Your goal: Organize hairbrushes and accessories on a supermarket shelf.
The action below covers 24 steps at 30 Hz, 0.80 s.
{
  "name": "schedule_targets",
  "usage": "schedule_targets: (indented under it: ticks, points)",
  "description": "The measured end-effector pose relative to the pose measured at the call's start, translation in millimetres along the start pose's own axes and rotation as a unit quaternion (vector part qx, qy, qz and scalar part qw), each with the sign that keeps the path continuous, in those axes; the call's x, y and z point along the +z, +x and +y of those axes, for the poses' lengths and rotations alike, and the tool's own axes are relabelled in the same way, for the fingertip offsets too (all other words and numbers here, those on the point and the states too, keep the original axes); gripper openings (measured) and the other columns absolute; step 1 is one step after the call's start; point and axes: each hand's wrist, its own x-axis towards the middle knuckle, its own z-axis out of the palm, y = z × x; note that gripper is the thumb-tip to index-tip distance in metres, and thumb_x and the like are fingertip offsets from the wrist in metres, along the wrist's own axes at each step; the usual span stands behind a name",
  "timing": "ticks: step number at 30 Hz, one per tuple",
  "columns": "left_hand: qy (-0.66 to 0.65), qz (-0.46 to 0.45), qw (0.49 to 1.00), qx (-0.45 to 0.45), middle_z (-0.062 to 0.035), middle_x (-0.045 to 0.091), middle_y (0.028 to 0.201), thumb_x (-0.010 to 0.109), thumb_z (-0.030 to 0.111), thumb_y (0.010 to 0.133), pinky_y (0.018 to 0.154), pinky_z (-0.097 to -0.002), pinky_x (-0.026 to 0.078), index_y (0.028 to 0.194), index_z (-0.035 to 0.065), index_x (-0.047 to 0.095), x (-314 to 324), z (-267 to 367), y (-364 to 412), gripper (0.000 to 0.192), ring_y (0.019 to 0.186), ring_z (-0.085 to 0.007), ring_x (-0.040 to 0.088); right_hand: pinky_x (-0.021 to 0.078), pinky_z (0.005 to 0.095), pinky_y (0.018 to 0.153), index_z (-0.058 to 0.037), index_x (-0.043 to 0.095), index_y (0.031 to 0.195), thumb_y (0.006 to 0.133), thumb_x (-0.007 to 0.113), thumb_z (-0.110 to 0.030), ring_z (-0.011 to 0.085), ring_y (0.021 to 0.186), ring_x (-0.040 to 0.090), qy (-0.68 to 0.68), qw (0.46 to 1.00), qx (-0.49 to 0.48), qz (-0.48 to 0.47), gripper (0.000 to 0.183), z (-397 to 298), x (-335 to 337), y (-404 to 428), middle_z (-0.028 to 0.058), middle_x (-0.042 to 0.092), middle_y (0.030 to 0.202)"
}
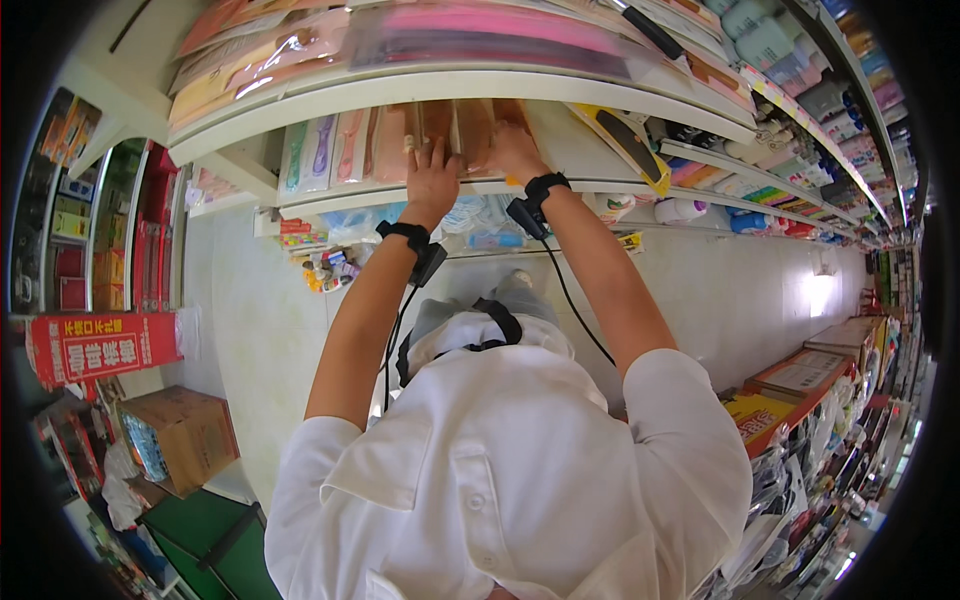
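Note:
Both hands reach onto a white metal shelf (570,172) below a higher one. My left hand (433,176) rests with fingers apart on clear-wrapped flat packs (436,124) with brown and pinkish contents. Beside it, my right hand (514,150) lies on the right part of the same row of packs; its fingertips are partly hidden, so I cannot tell whether it grips one. Left of the hands, packs with a green, a purple (322,146) and a pink handled item (349,146) lie side by side. Each wrist wears a black strap with a small device and cable.
The upper shelf's white edge (450,84) runs just above the hands. A yellow and black packaged item (626,142) lies at the right on the lower shelf. Small bottles (330,270) stand near the floor. A cardboard box (184,439) is at the left, with stocked shelves on both sides.

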Motion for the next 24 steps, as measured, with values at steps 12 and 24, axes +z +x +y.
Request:
schedule_targets:
  ticks: [12, 24]
  points:
    - [-0.299, 0.079, 0.949, 0.054, -0.0144, 0.046, 0.118, 0.058, 0.016, 0.074, 0.094, -0.0406, 0.033, 0.105, 0.0078, 0.052, -17, 50, 31, 0.033, 0.109, -0.0326, 0.043, 0.0357, 0.0427, 0.09, -0.0129, 0.049, 0.112, 0.061, 0.07, -0.033, 0.034, 0.102, 0.046, -0.095, 0.974, 0.119, 0.169, 0.058, 169, -98, -71, 0.0134, 0.048, 0.113]
    - [-0.098, 0.082, 0.985, 0.116, -0.0109, 0.035, 0.128, 0.063, 0.023, 0.07, 0.092, -0.0463, 0.035, 0.114, 0.0185, 0.05, 9, 102, 58, 0.046, 0.117, -0.0379, 0.034, 0.0309, 0.0492, 0.095, -0.0186, 0.027, 0.131, 0.052, 0.074, -0.04, 0.0395, 0.118, 0.033, -0.168, 0.959, 0.18, -0.14, 0.095, 212, -141, -70, 0.0182, 0.03, 0.131]
